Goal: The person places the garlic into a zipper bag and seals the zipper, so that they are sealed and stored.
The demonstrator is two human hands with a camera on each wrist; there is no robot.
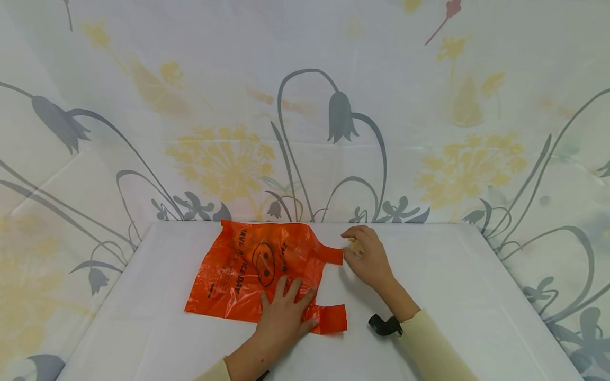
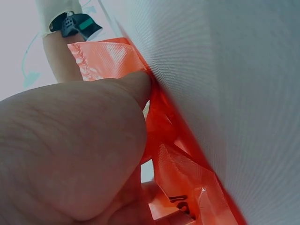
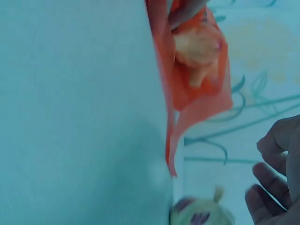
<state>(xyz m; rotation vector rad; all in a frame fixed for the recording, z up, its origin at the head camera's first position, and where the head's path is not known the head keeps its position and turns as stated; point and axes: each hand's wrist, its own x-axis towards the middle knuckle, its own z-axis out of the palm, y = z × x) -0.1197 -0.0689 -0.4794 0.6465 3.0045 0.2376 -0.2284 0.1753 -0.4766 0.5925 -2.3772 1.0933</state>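
Observation:
An orange-red plastic bag [image 1: 216, 275] with black print lies flat on the white table, its two handles pointing right. Across its front half my left hand [image 1: 282, 312] rests with fingers spread; in the left wrist view the thumb [image 2: 136, 86] touches the bag beside a handle. My right hand [image 1: 369, 259] hovers by the far handle [image 1: 333, 255], fingers loosely bent. A pale bulb with purple marks and a short stem, like garlic [image 3: 201, 213], sits on the table just apart from those fingers. Another pale bulb [image 3: 199, 47] shows inside the bag's mouth in the right wrist view.
The white table [image 1: 452, 286] has a back edge against a hanging cloth [image 1: 305, 159] printed with grey and yellow flowers, which also runs along both sides. A black wrist device [image 1: 385, 325] is strapped at the right sleeve [image 1: 433, 349].

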